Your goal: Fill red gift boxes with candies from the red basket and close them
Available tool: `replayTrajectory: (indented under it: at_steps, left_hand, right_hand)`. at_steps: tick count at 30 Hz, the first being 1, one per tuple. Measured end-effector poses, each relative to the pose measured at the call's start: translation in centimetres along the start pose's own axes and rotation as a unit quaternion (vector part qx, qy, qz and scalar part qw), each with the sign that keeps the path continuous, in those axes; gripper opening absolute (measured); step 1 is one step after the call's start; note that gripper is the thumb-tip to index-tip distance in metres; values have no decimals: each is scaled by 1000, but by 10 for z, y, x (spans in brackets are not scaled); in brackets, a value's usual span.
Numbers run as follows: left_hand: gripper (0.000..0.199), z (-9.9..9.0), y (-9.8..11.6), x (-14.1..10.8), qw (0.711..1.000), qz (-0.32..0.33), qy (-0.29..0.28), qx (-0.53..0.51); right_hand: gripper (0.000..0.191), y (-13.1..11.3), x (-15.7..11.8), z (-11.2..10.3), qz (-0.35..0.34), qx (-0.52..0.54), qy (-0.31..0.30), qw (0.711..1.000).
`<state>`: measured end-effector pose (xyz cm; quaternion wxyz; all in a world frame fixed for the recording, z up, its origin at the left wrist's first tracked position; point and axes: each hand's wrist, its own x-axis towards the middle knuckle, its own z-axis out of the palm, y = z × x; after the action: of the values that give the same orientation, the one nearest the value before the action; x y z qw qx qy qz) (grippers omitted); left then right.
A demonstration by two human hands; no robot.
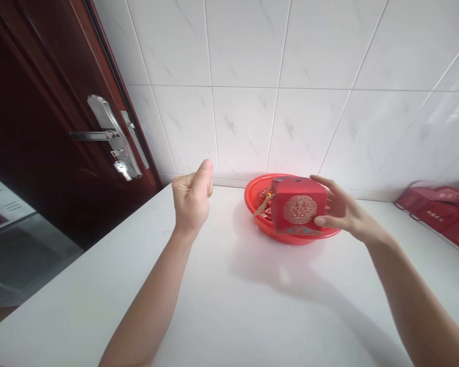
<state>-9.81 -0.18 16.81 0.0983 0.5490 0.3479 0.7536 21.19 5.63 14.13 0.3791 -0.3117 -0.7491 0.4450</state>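
Note:
My right hand [342, 214] grips a red box [299, 208] by its right side, thumb on the front face. The box has a round gold emblem and a patterned lower edge, and a tan cord hangs at its left. It is held up in front of a red plastic basket [257, 189], hiding much of it. Small red wrapped items [266, 211] show inside the basket. To the left, my left hand [193, 196] is closed in a fist above the white table, thumb on top; whatever it may hold is hidden.
Red bags [439, 211] lie at the right end of the white table [229, 306]. A white tiled wall [245, 122] rises behind. On the left is a dark red door [57, 102] with a metal handle [95, 135] and keys [122, 169].

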Motion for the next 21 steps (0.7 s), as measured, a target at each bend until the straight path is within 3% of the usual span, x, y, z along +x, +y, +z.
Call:
replayTrajectory:
  at_steps: [5,8,11,16,21]
  left_hand:
    - [74,2,0,0,999,39,-22,-19]
    - [74,3,-2,0,996,78,-33,-34]
    - [74,7,-3,0,992,112,-41,-47]
    - [73,12,1,-2,988,138,-48,-58]
    - [74,17,3,-3,980,180,-55,-67]
  right_hand:
    - [73,6,-62,-53,19,-9,191,981]
    - [86,24,-101,-83,71,-16,263,962]
    - [87,54,-134,-105,135,-4,302,944]
    - [65,98,-164,-120,161,14,345,925]
    - [86,109,-169,-123,184,9,329,926]
